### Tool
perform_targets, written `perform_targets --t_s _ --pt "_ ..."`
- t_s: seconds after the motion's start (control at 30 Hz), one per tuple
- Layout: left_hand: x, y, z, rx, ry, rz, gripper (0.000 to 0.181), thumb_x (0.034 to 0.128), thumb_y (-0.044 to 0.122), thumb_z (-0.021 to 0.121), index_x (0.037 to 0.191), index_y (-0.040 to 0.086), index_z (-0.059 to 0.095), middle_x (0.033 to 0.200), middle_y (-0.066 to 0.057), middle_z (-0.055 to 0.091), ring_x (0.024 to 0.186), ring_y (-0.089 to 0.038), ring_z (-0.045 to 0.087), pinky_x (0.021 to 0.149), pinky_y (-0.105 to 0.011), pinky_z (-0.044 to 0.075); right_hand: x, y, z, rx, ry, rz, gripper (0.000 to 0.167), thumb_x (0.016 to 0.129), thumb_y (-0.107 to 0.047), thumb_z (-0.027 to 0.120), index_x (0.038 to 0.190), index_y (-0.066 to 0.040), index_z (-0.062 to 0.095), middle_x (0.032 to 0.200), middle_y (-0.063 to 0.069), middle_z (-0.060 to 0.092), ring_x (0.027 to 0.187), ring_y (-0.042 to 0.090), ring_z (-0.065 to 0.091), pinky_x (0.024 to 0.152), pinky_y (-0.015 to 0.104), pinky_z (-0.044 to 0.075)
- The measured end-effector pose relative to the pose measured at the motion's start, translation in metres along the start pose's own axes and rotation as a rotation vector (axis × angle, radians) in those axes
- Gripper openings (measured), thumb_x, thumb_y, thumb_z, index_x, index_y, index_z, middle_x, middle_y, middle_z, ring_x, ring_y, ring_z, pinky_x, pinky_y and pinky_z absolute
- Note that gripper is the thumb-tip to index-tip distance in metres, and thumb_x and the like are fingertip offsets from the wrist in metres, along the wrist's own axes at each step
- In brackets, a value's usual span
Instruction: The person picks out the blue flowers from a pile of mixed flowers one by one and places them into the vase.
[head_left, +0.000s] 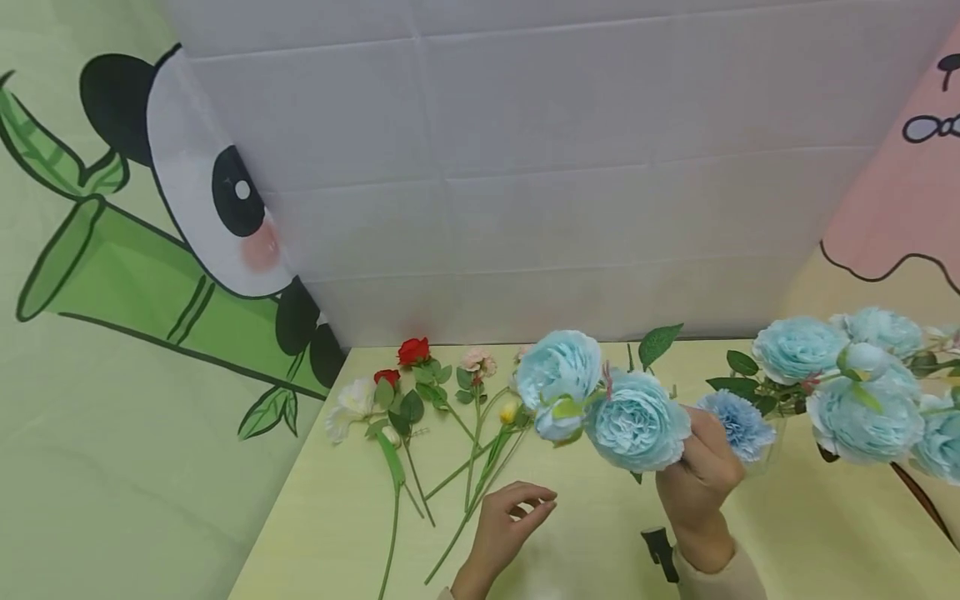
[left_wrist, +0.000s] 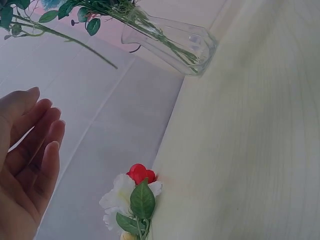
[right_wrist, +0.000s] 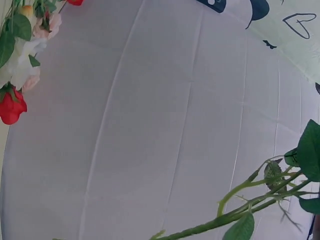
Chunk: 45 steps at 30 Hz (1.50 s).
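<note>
My right hand grips an artificial peony spray with large light blue blooms, raised above the table. Its green stem crosses the lower right of the right wrist view, where the hand itself does not show. My left hand is held to the left, fingers loosely bent, with nothing in it; the left wrist view also shows this hand empty. Right of the right hand, more light blue peonies and a blue carnation-like flower stand in a clear vase, mostly hidden in the head view.
On the left of the pale table lie several loose flower stems, among them red roses, a white flower, pink flowers and a yellow tulip. A small black object is beside the right wrist. Behind hangs a pale cloth.
</note>
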<state>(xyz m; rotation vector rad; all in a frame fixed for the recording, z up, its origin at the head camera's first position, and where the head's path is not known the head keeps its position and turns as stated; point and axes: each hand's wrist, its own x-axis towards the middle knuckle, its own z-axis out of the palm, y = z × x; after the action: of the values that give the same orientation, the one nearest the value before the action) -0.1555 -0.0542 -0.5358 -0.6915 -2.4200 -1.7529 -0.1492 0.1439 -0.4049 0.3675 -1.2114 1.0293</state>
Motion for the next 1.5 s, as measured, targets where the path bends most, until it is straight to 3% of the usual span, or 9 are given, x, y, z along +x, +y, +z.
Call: perform_targets --t_s 0.13,0.43,0.77,0.93,1.13,1.3,1.5 --pt "-0.001 0.0 -0.001 0.016 -0.02 -0.015 0.015 0.0847 0.026 0.066 0.09 0.014 0.072 0.086 -0.003 0.071 0.072 0.002 0.061 0.056 -0.02 0.052 0.005 0.003 0.0 -0.052 -0.011 -0.081 0.038 0.085 -0.006 0.063 0.053 0.014 0.059 0.057 0.021 0.057 0.059 0.017 0.053 0.066 0.016 0.041" --pt "-0.004 -0.003 -0.001 0.036 -0.066 -0.009 0.02 0.0858 0.03 0.064 0.091 0.013 0.072 0.086 -0.002 0.071 0.074 0.001 0.062 0.056 -0.019 0.052 0.014 0.005 0.003 -0.085 -0.082 -0.233 0.036 0.085 -0.009 0.063 0.053 0.008 0.064 0.056 0.02 0.06 0.049 0.028 0.052 0.052 0.034 0.036" --pt "-0.006 -0.003 -0.003 0.06 -0.081 -0.011 0.021 0.0867 0.031 0.062 0.093 0.013 0.072 0.087 -0.002 0.071 0.074 0.001 0.062 0.056 -0.018 0.051 0.016 0.004 0.006 -0.176 -0.164 -0.353 0.028 0.085 -0.001 0.059 0.059 0.004 0.068 0.058 0.017 0.063 0.051 0.032 0.056 0.049 0.037 0.036" --pt "-0.007 -0.003 -0.003 0.048 -0.075 -0.014 0.018 0.0866 0.027 0.063 0.093 0.012 0.072 0.088 -0.004 0.071 0.074 -0.003 0.063 0.056 -0.018 0.051 0.015 0.008 0.004 -0.214 -0.171 -0.354 0.027 0.085 -0.001 0.059 0.061 0.004 0.069 0.059 0.017 0.064 0.051 0.032 0.056 0.05 0.039 0.037" --pt "-0.008 -0.005 -0.002 0.023 -0.087 -0.014 0.017 0.0862 0.025 0.064 0.093 0.012 0.072 0.089 -0.005 0.071 0.072 -0.001 0.061 0.055 -0.018 0.051 0.014 0.014 -0.001 -0.234 -0.13 -0.296 0.028 0.084 0.001 0.058 0.059 0.007 0.067 0.06 0.019 0.063 0.049 0.035 0.053 0.05 0.04 0.037" --pt "-0.009 -0.008 -0.002 0.039 -0.097 -0.014 0.019 0.0859 0.031 0.063 0.091 0.016 0.072 0.088 -0.002 0.072 0.072 0.004 0.058 0.055 -0.017 0.051 0.014 0.017 -0.006 -0.275 -0.097 -0.243 0.024 0.08 0.006 0.055 0.058 0.009 0.066 0.061 0.02 0.063 0.049 0.036 0.051 0.052 0.04 0.035" --pt "-0.011 -0.007 -0.004 0.044 -0.092 -0.009 0.025 0.0861 0.033 0.062 0.091 0.011 0.073 0.088 -0.003 0.072 0.071 0.005 0.057 0.055 -0.017 0.051 0.011 0.021 -0.008 -0.338 -0.064 -0.205 0.017 0.072 0.014 0.056 0.06 0.009 0.066 0.062 0.021 0.064 0.051 0.036 0.052 0.053 0.042 0.035"
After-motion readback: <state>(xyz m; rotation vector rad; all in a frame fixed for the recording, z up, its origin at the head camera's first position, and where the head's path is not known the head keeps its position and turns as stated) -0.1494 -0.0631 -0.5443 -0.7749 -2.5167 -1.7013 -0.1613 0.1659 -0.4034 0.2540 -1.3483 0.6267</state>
